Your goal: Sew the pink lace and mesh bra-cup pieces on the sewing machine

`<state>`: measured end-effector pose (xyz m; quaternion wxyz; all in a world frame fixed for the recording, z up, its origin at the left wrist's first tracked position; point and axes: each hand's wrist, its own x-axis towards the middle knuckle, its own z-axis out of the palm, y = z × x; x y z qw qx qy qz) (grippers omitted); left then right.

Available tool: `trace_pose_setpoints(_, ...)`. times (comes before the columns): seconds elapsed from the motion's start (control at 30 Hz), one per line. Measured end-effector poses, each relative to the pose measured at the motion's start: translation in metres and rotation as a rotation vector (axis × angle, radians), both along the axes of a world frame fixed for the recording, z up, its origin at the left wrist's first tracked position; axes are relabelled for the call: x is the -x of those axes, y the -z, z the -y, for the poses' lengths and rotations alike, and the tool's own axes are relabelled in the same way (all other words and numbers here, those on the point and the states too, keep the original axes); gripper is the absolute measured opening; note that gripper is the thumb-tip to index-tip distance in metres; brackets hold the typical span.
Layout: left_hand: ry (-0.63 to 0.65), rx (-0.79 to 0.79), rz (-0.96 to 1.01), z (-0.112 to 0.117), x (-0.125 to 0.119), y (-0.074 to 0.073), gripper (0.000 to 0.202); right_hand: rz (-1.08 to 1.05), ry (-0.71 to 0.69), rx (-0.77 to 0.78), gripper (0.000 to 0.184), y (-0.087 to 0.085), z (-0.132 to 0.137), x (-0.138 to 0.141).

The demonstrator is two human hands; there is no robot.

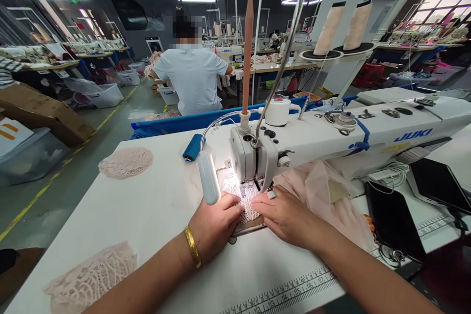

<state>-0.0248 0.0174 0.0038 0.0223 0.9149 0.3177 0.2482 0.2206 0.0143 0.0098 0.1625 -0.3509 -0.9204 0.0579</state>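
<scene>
Under the head of a white JUKI sewing machine (312, 127) lies a piece of pale lace (251, 212), brightly lit near the needle. My left hand (217, 221), with a gold bracelet at the wrist, holds the lace from the left, fingers close together. From the right, my right hand (285, 213) holds the same lace, its fingertips just beside the presser foot area. The needle itself is hard to make out. Sheer pale pink fabric (320, 186) is bunched behind my right hand. A small lamp (209, 176) hangs just above my left hand.
Two loose lace pieces, one far (125, 162) and one near (93, 274), lie on the left of the white table (165, 196). A teal thread spool (194, 148) is behind the lamp. A black phone (395, 221) lies at right. A person (195, 76) sits ahead, back turned.
</scene>
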Motion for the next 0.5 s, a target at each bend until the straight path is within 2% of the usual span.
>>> trace_pose_setpoints(0.2, 0.156, 0.017, -0.005, 0.0063, -0.0024, -0.0039, 0.028, -0.033, -0.102, 0.042, 0.026, -0.0018, 0.0023, 0.0006)
trace_pose_setpoints(0.5, 0.11, -0.002, 0.025, -0.0003, 0.0022, -0.0009, 0.03, -0.014, -0.037, 0.042, 0.031, 0.0052, 0.0003, 0.0037)
